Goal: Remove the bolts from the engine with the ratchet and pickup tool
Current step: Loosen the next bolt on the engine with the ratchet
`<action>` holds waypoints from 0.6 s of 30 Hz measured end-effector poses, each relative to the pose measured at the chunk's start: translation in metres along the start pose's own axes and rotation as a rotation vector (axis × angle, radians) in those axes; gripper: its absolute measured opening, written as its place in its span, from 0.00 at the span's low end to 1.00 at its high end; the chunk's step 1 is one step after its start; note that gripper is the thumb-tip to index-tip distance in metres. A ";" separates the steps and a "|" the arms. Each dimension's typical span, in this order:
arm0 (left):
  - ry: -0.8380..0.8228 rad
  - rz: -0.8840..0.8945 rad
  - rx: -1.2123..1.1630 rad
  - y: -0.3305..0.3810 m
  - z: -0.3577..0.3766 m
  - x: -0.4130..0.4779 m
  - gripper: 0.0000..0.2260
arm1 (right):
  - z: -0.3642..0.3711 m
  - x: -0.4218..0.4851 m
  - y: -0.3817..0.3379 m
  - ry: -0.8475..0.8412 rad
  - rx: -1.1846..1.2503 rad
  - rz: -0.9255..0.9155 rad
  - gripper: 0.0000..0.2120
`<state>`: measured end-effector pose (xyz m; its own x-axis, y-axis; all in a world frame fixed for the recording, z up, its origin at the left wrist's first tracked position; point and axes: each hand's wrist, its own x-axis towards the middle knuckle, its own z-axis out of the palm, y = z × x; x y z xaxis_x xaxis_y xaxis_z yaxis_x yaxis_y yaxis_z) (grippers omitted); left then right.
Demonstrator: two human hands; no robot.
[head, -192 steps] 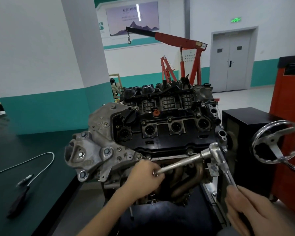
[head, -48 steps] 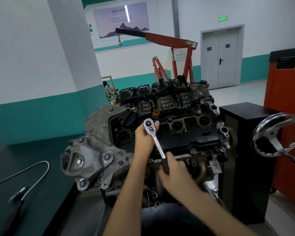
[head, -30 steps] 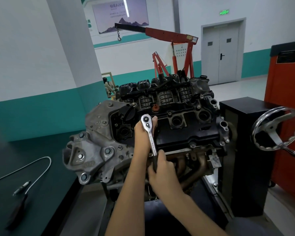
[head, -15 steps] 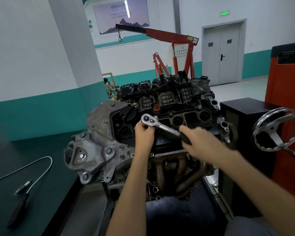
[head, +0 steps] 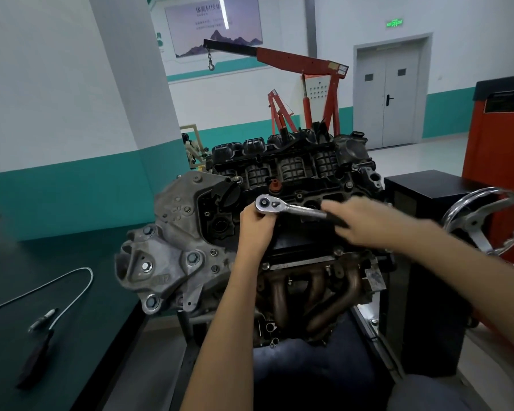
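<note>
Ratchet [head: 294,208], chrome, round-headed, is gripped by left hand [head: 257,225] and right hand [head: 368,223].

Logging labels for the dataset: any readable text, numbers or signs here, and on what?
Nothing can be quoted.
Wall poster: Chinese characters, too blurred.
Green sign above the door: glowing, unreadable.
Crane: sticker, too small.
Engine: small white print, too small.
Orange cabinet: dark plate, unreadable.

Even indoor light; right hand [head: 365,221] motion-blurred; edges warped
</note>
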<state>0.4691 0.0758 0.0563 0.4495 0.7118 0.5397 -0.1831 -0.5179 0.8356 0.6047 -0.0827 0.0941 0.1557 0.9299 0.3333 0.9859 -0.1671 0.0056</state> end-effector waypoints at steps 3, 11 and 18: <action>0.044 0.001 -0.011 -0.002 0.000 -0.003 0.15 | -0.011 0.013 0.005 0.037 -0.111 -0.027 0.11; 0.102 -0.044 -0.073 -0.004 0.010 -0.004 0.18 | 0.104 -0.023 -0.134 0.345 0.809 0.343 0.09; 0.010 0.014 -0.017 -0.005 -0.002 0.001 0.18 | 0.082 -0.025 -0.080 0.180 0.593 0.238 0.11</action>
<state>0.4683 0.0798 0.0531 0.4385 0.7094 0.5519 -0.2041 -0.5194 0.8298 0.5270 -0.0658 0.0081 0.4117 0.8119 0.4139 0.8000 -0.1045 -0.5908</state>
